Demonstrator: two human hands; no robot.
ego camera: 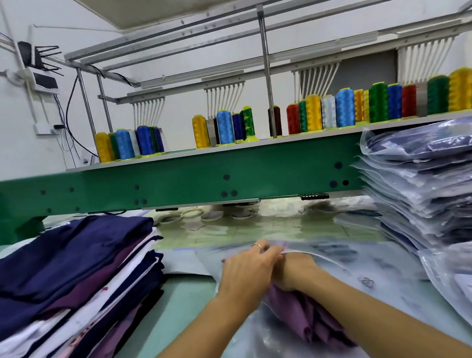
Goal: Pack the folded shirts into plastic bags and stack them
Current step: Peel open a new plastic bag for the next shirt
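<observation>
One purple shirt (302, 320); left hand (247, 268) pinching bag (329, 262) hides right hand (295, 270) fingers

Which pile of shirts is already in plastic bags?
The tall stack on the right: each shirt there is wrapped in clear plastic, while the left pile is bare folded fabric.

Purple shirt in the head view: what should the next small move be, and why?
Probably slide the purple shirt further into the plastic bag with the right hand. The left hand pinches the bag's edge beside the right wrist, and most of the shirt lies bunched nearer the person. The right fingers are hidden.
</observation>
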